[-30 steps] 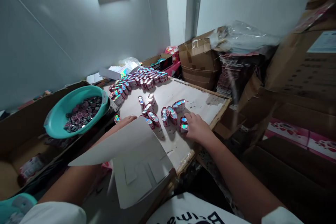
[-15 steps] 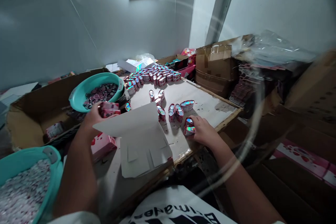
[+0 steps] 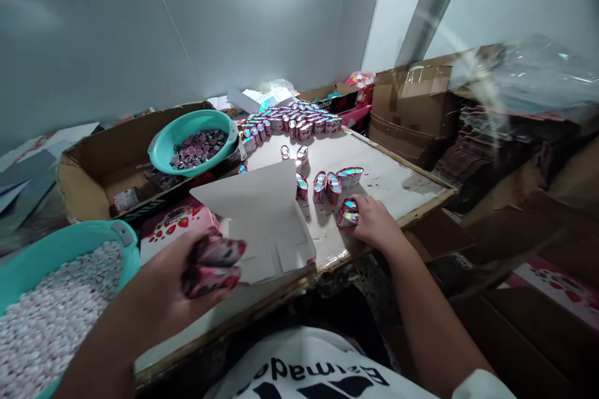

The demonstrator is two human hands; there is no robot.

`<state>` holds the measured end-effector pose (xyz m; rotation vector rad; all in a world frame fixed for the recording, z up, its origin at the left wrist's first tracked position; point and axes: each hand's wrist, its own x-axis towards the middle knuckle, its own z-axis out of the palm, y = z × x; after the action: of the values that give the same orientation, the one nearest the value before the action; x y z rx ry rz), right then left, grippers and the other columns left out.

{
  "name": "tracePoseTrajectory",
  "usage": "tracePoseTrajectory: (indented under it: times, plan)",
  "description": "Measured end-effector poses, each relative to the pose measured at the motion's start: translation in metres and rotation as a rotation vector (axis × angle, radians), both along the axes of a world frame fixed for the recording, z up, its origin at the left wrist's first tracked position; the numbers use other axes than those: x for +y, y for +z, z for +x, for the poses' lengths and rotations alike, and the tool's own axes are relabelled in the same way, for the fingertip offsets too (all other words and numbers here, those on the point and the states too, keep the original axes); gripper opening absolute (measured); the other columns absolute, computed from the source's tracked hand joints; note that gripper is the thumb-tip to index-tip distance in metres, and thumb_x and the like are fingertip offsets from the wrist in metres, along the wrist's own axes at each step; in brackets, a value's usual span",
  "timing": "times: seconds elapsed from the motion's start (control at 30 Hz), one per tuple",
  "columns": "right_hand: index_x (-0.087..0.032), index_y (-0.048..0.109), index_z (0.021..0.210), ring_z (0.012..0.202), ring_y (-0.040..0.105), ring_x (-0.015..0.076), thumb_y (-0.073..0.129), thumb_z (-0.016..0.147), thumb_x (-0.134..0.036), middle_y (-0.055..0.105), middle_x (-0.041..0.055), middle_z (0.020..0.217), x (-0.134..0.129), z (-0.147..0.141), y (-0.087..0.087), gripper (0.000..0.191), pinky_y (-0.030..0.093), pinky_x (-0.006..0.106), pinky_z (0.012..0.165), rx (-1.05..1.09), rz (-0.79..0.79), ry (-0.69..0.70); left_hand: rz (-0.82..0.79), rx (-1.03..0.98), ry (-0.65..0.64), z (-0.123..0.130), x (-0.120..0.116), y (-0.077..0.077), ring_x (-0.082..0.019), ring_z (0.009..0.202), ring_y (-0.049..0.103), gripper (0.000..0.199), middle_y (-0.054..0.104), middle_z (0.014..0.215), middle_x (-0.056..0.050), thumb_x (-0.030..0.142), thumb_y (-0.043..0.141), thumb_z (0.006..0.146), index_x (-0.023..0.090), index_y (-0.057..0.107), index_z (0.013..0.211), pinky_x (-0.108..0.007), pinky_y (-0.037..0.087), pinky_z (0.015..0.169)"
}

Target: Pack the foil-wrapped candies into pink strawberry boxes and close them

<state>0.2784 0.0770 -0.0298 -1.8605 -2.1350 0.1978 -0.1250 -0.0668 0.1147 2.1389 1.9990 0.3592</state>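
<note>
My left hand [image 3: 187, 280], blurred by motion, is wrapped round two small pink-red packs [image 3: 218, 265] at the near left edge of the white open carton [image 3: 262, 224]. The carton's flap stands raised, its inside bare white. My right hand [image 3: 377, 221] grips a pair of small oval packs [image 3: 349, 213] with shiny tops, standing upright on the table. Similar upright packs [image 3: 327, 187] stand just beyond it, and a few more are behind the carton flap, partly hidden. A closed pink strawberry-print box [image 3: 180, 221] lies left of the carton.
A teal basin [image 3: 159, 153] of dark round pieces rests on a cardboard box [image 3: 88, 168]. Another teal basin [image 3: 126, 234] at lower left holds many small white-pink pieces. Rows of packs [image 3: 299, 121] crowd the table's back. Brown cartons [image 3: 397, 106] stand beyond the right edge.
My left hand has come nearer and lower with its packs, from beside the upper basin to the carton's near left. My right hand keeps its grip on its packs. The view has shifted.
</note>
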Motion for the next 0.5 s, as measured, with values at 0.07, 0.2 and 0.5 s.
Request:
tracePoseTrajectory:
  times: [0.07,0.2,0.5]
  plan:
    - [-0.016,0.054,0.131,0.110,0.056,0.0336,0.085,0.068,-0.036,0.060,0.0148,0.119,0.000,-0.002,0.003,0.073,0.043,0.040,0.098,-0.005,-0.006,0.002,-0.058,0.055,-0.177,0.037,0.031,0.003,-0.031,0.112,0.066,0.079,0.063,0.132,-0.007,0.060,0.074,0.071,0.031,0.047,0.139,-0.041,0.056,0.095]
    - [-0.013,0.053,0.133,0.112,0.055,0.0341,0.086,0.070,-0.036,0.059,0.0153,0.121,-0.005,-0.006,0.009,0.075,0.043,0.039,0.099,-0.023,-0.030,-0.030,-0.060,0.281,-0.407,0.082,0.095,-0.016,-0.032,0.126,0.056,0.070,0.057,0.139,-0.012,0.044,0.075,0.077,0.020,0.049,0.137,-0.042,0.049,0.104]
    - [-0.014,0.057,0.128,0.108,0.056,0.0315,0.093,0.064,-0.030,0.060,0.0133,0.117,-0.009,-0.004,0.018,0.075,0.046,0.038,0.094,0.093,-0.005,0.027,-0.047,0.438,-0.396,0.060,0.133,-0.080,-0.034,0.122,0.057,0.067,0.050,0.143,-0.017,0.034,0.075,0.076,0.016,0.051,0.135,-0.044,0.052,0.097]
